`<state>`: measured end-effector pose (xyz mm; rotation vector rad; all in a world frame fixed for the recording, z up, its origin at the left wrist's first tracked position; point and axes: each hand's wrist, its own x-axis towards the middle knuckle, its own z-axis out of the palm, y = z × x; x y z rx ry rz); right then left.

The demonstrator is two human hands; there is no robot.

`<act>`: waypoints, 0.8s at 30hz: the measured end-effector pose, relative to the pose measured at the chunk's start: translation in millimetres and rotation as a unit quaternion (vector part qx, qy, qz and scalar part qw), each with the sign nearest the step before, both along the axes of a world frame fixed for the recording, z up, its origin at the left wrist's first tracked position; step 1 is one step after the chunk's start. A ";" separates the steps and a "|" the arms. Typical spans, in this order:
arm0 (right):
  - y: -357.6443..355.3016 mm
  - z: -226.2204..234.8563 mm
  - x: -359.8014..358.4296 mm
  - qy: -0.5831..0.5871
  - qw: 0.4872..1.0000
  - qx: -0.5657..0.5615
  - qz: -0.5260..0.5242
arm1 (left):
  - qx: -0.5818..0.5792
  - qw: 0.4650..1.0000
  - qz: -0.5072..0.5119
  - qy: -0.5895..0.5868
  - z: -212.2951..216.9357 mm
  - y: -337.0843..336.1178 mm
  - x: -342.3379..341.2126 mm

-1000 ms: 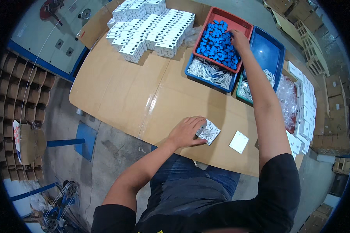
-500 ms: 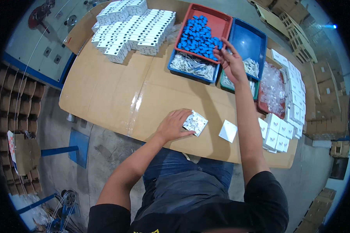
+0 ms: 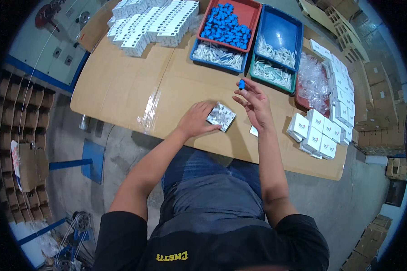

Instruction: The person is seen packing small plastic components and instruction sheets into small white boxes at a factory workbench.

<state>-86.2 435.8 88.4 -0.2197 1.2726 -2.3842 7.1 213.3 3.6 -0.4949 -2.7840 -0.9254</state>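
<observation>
My left hand [image 3: 195, 119] is closed around the left side of a square white plastic housing [image 3: 222, 117], which lies on the cardboard-covered table with its hollow side and inner fittings facing up. Between thumb and fingertips my right hand [image 3: 256, 107] pinches a small blue plastic piece [image 3: 242, 84], raised above the table and a little right of the housing. A flat white square plate [image 3: 253, 130] lies under my right wrist, mostly hidden by it. Many blue pieces like the held one fill part of a red tray [image 3: 248, 16] at the far side.
Blue trays [image 3: 280, 27] and a green tray [image 3: 295, 86] hold small white parts. Clear plastic bags [image 3: 313, 81] fill a red tray at right, beside white boxes [image 3: 321, 135]. Rows of white switch-like units [image 3: 156, 27] stand far left on the cardboard tabletop [image 3: 117, 90].
My right hand has come back from the red tray toward the housing, now with a blue piece in its fingers. My left hand keeps its hold. The whole view has shifted slightly.
</observation>
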 end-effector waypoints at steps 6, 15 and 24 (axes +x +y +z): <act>-2.3 -34.5 23.3 0.051 0.992 0.112 -0.005 | 0.006 1.000 0.004 0.019 -7.8 -1.9 -2.1; 0.0 -61.5 27.0 0.005 0.984 0.177 0.014 | 0.019 1.000 -0.004 0.010 -2.8 -1.8 1.0; -22.2 -62.0 32.2 0.313 0.821 0.477 -0.027 | 0.003 1.000 0.017 0.022 -9.9 -2.3 -0.5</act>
